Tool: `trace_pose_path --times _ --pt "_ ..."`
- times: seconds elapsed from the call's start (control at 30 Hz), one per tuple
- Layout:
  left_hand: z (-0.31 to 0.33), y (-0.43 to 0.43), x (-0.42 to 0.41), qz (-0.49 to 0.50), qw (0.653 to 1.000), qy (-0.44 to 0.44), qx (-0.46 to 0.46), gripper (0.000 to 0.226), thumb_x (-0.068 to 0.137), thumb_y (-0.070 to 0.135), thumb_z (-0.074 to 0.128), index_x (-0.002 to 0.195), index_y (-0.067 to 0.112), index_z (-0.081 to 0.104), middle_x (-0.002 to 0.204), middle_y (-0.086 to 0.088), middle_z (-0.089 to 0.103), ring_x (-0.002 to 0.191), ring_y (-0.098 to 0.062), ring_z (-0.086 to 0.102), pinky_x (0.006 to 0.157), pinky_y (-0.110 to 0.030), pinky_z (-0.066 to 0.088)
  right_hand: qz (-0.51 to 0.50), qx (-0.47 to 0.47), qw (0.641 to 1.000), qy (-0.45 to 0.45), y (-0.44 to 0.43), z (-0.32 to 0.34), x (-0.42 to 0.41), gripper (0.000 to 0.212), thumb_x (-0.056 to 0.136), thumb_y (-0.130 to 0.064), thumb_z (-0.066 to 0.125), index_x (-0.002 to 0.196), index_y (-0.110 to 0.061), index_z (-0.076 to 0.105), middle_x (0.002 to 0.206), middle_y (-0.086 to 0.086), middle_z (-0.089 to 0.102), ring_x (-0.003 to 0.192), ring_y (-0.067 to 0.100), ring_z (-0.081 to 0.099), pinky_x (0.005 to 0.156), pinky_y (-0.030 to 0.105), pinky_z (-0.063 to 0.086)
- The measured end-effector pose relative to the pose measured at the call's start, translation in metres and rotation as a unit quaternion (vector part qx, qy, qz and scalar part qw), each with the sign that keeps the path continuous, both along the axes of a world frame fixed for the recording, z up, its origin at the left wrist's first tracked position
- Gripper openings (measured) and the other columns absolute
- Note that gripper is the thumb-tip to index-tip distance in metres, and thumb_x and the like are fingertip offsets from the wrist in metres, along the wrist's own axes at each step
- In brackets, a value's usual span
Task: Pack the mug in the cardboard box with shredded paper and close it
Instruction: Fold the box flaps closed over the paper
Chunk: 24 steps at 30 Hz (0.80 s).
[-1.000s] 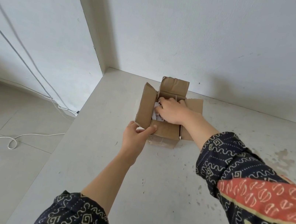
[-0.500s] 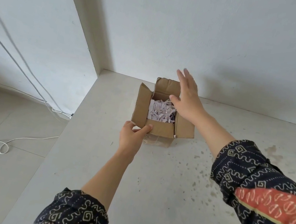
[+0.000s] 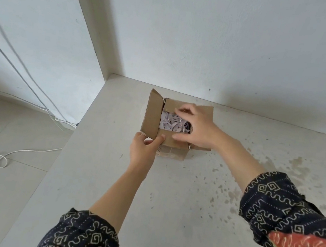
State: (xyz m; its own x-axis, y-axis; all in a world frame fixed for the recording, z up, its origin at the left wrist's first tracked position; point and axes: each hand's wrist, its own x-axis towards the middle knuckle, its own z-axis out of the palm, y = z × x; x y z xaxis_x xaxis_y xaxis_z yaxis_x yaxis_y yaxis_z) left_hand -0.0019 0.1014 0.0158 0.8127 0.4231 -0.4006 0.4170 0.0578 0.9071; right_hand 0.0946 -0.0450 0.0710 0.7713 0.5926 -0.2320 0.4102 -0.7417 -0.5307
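Our right fingers (image 3: 181, 111) are bent, their tips set down on the far flap of the cardboard box (image 3: 153, 113), while the thumb lies along the near flap. So the right hand (image 3: 198, 129) spans the opening and holds the two flaps between fingers and thumb. Our left thumb (image 3: 160, 139) presses on the near flap at its left end. The other left fingers curl against the foot of the left flap, so the left hand (image 3: 143, 152) grips the box at its near-left corner.

Between the hands, white shredded paper (image 3: 169, 122) fills the part of the opening that shows. A dark patch sits at the paper's right edge, just under our right palm; we cannot tell whether it is the mug, which we otherwise cannot see. The left flap stands upright, the far flap leans in over the paper, and the right flap lies mostly behind our right hand.

The box rests on a pale table (image 3: 167, 198), near its far-left corner and close to the white wall (image 3: 212, 45). Brownish stains (image 3: 298, 166) speckle the table to the right of the box. Both forearms are bare up to dark patterned sleeves (image 3: 285, 211). Down on the tiled floor to the left, a white cable (image 3: 2, 160) lies in a loop.
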Motion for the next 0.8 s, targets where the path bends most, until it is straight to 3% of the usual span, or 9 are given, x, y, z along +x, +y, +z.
trace_pose_path --times 0.13,0.3,0.43,0.63,0.8 --pt "0.0 0.002 0.001 -0.016 1.0 0.001 0.003 0.031 0.079 0.031 0.072 0.096 0.01 0.058 0.108 -0.014 0.064 0.098 -0.025 0.063 0.076 -0.028 0.046 0.067 -0.062 0.988 0.122 -0.013 0.014 0.007 0.094 0.08 -0.022 0.071 0.15 -0.018 0.009 0.158 -0.01 -0.003 0.144 0.008 0.001 0.113 0.024 0.008" --pt "-0.001 0.001 0.0 -0.018 1.0 0.001 0.0 0.043 0.078 0.033 0.073 0.105 0.002 0.059 0.113 -0.015 0.063 0.1 -0.024 0.063 0.08 -0.03 0.046 0.078 -0.072 0.99 0.092 -0.022 0.008 0.009 0.099 0.078 -0.022 0.074 0.15 -0.02 0.006 0.159 -0.008 -0.005 0.145 0.009 -0.008 0.116 0.03 -0.002" --pt "0.002 0.001 0.0 -0.032 0.999 0.0 -0.005 0.025 0.08 0.032 0.072 0.092 0.014 0.06 0.115 -0.012 0.062 0.1 -0.019 0.063 0.081 -0.028 0.046 0.05 -0.069 0.991 0.099 -0.03 0.0 0.007 0.094 0.082 -0.021 0.069 0.148 -0.035 0.004 0.156 -0.012 -0.016 0.141 0.012 -0.027 0.113 0.048 -0.015" --pt "-0.001 0.003 -0.002 -0.049 0.999 -0.006 0.0 0.03 0.081 0.036 0.072 0.095 0.013 0.058 0.117 -0.01 0.061 0.103 -0.014 0.061 0.084 -0.029 0.046 -0.048 0.046 0.99 0.125 -0.031 -0.014 -0.001 0.081 0.087 -0.003 0.057 0.142 -0.047 0.019 0.156 -0.021 -0.01 0.142 0.008 -0.023 0.112 0.059 -0.014" --pt "0.0 0.004 -0.002 -0.058 0.998 -0.015 0.002 0.022 0.081 0.036 0.072 0.091 0.02 0.062 0.114 -0.007 0.063 0.103 -0.013 0.061 0.077 -0.024 0.045 -0.102 0.069 0.989 0.077 -0.022 -0.019 -0.003 0.063 0.093 -0.008 0.051 0.132 -0.053 0.029 0.157 -0.017 -0.009 0.142 0.011 -0.023 0.11 0.057 -0.013"
